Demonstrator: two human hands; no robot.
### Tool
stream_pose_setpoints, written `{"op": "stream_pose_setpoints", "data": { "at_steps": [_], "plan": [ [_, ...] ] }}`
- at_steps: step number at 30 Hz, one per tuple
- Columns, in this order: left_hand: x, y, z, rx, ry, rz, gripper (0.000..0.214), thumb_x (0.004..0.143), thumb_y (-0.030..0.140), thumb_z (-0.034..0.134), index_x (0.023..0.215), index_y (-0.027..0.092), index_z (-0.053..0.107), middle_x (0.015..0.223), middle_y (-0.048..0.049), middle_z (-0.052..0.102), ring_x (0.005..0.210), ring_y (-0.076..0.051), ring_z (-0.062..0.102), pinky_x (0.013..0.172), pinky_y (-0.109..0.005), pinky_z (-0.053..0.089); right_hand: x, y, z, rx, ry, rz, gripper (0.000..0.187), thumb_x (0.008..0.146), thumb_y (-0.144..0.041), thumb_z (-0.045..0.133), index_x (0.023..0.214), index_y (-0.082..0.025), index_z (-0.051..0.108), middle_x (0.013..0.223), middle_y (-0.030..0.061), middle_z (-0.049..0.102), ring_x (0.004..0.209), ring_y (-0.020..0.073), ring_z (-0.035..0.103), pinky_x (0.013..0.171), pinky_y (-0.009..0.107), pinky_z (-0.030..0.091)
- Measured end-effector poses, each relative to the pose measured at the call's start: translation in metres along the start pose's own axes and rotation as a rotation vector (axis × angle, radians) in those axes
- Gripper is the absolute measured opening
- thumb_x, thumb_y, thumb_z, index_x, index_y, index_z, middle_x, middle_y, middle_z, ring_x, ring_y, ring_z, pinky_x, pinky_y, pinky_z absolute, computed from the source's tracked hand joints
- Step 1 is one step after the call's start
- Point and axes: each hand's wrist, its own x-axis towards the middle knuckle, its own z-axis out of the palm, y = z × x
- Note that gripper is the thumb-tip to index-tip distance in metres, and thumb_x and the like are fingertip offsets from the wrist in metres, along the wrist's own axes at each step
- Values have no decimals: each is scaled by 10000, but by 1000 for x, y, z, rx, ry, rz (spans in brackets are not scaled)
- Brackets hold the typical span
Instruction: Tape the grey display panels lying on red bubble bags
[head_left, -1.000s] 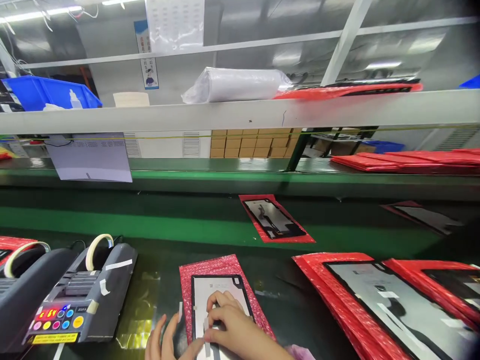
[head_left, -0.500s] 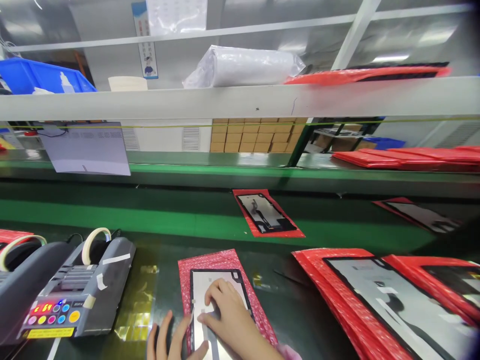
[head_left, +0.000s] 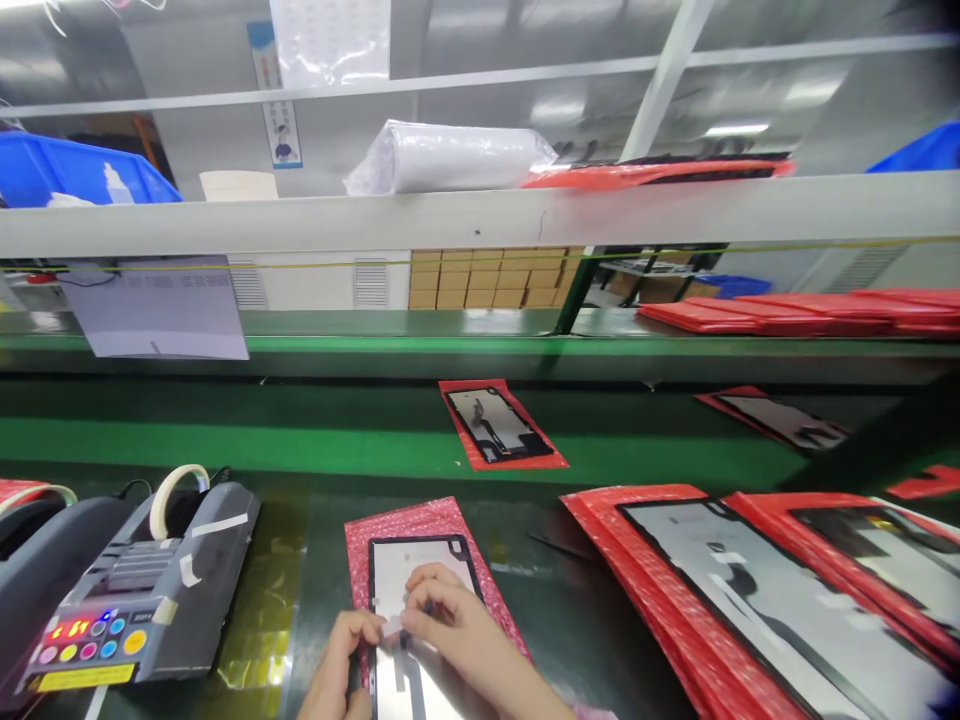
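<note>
A silver-backed display panel [head_left: 394,565] with a black border lies on a pink bubble-wrap bag [head_left: 358,560] in front of me. A dark flex strip [head_left: 409,668] runs down its back. Over the panel, a short pale piece of tape [head_left: 391,627] spans the gap between my two hands. My left hand [head_left: 341,655] is closed, with thumb and forefinger pinching the tape's left end. On the other side my right hand [head_left: 461,635] pinches its right end, the remaining fingers curled above the panel.
A tape dispenser [head_left: 142,600] with a lit display stands at left. Red bubble-wrap bags [head_left: 637,590] with panels on them are stacked at right. Another panel [head_left: 495,425] lies on a red bag on the green belt [head_left: 337,445]. A white shelf beam [head_left: 450,222] crosses above.
My left hand's fingers have gone from spread to pinching the tape. My right hand has stayed over the panel, also pinching. The camera view has turned slightly right.
</note>
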Motion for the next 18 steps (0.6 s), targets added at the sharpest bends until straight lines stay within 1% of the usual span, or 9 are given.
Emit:
{"op": "stream_pose_setpoints", "data": {
  "at_steps": [1, 3, 4, 5, 6, 8, 11, 14, 18],
  "plan": [
    [3, 0, 0, 103, 0, 15, 510, 642, 24, 385, 1083, 197, 575, 1091, -90, 636, 1077, -205, 586, 974, -362, 460, 1, 3, -5, -46, 63, 1, 213, 748, -400, 636, 658, -207, 641, 954, 77, 616, 985, 238, 570, 938, 391, 418],
    [10, 1, 1, 349, -4, 101, 563, 703, 30, 413, 1199, 224, 597, 1228, -104, 613, 1202, -259, 530, 1024, -438, 432, 4, 10, -15, -205, 229, 37, 216, 758, -390, 607, 638, -215, 643, 920, 80, 618, 961, 256, 561, 929, 428, 406],
    [14, 3, 3, 468, 3, 148, 572, 723, 24, 415, 1211, 246, 613, 1278, -100, 595, 1252, -281, 490, 1038, -476, 414, 5, 14, -18, -293, 297, 76, 217, 759, -387, 601, 629, -219, 645, 926, 81, 617, 961, 266, 552, 920, 446, 400],
    [17, 6, 7, 573, 18, 181, 580, 733, 4, 405, 1196, 267, 635, 1306, -91, 582, 1284, -295, 456, 1042, -504, 400, 6, 17, -19, -367, 331, 120, 216, 759, -388, 602, 626, -225, 652, 945, 81, 617, 969, 278, 543, 905, 458, 398],
    [21, 9, 11, 659, 39, 193, 597, 733, -25, 387, 1165, 285, 659, 1318, -81, 577, 1298, -300, 435, 1036, -520, 393, 6, 20, -18, -421, 332, 164, 216, 759, -394, 604, 627, -232, 660, 969, 78, 617, 981, 288, 534, 885, 465, 399],
    [26, 16, 22, 776, 88, 169, 641, 718, -82, 361, 1108, 306, 691, 1326, -66, 574, 1304, -302, 417, 1030, -538, 376, 5, 23, -13, -474, 283, 228, 216, 767, -412, 604, 644, -252, 677, 1025, 69, 617, 1015, 306, 519, 843, 460, 407],
    [30, 21, 35, 840, 94, 131, 670, 716, -104, 386, 1111, 339, 695, 1335, -56, 574, 1307, -308, 410, 1037, -555, 346, 5, 25, -4, -511, 250, 254, 209, 792, -420, 590, 683, -271, 689, 1101, 56, 607, 1060, 316, 504, 814, 447, 408],
    [30, 18, 42, 865, 68, 113, 698, 702, -106, 425, 1138, 371, 689, 1359, -48, 566, 1320, -321, 396, 1048, -562, 323, 5, 26, 0, -557, 250, 250, 201, 807, -397, 591, 684, -264, 679, 1098, 62, 598, 1057, 310, 503, 813, 439, 406],
    [30, 8, 43, 921, 56, 131, 760, 687, -126, 434, 1187, 397, 665, 1333, -55, 582, 1328, -333, 378, 1064, -599, 281, 9, 28, -1, -631, 269, 248, 173, 818, -359, 590, 707, -236, 642, 1068, 83, 582, 1037, 299, 514, 816, 421, 408]
  ]
}}
